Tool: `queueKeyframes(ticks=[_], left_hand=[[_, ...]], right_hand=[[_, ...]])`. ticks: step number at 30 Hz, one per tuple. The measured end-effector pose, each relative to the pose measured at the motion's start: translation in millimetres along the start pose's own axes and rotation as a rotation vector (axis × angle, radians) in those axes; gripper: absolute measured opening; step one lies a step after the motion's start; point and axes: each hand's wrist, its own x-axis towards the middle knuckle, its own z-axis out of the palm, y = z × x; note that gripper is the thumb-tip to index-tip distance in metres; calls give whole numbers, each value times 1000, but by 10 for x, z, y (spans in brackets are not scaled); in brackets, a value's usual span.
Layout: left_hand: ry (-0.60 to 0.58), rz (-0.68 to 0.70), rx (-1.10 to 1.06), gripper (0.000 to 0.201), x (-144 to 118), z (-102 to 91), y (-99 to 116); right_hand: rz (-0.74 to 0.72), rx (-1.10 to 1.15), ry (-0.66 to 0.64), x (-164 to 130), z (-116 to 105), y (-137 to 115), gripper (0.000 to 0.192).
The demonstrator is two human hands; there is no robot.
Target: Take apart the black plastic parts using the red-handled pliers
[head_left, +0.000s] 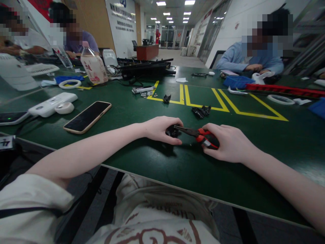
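Observation:
My left hand [159, 128] rests on the green table [152, 159] and is closed on a small black plastic part [172, 131]. In my right hand [228, 144] I grip red-handled pliers [200, 135]. The pliers' dark jaws point left and meet the black part between my two hands. More small black parts lie farther back, one pile [201, 111] inside the yellow floor-tape lines and a single piece [167, 98] on the yellow line.
A phone [87, 116] lies face up at the left, beside a white power bank [52, 104] and tape rolls [69, 84]. A bottle [94, 66] stands behind. Other people sit at the far left and far right. A blue bin [237, 82] and red rail [284, 89] are at right.

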Motion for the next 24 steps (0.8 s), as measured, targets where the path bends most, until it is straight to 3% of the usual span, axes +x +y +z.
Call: queueKeyframes(ticks=[13,19,24], left_hand=[[-20,-46,-38,61,-4,-13,0],[7,-5,20,76,-16,14,0],[28,-59,-7,89,-33,27,28]], right_hand=[[48,131,31,-23,67,95,44],[22,69,134,2,-18,89,38],[-16,-38,195,17,-79,74,31]])
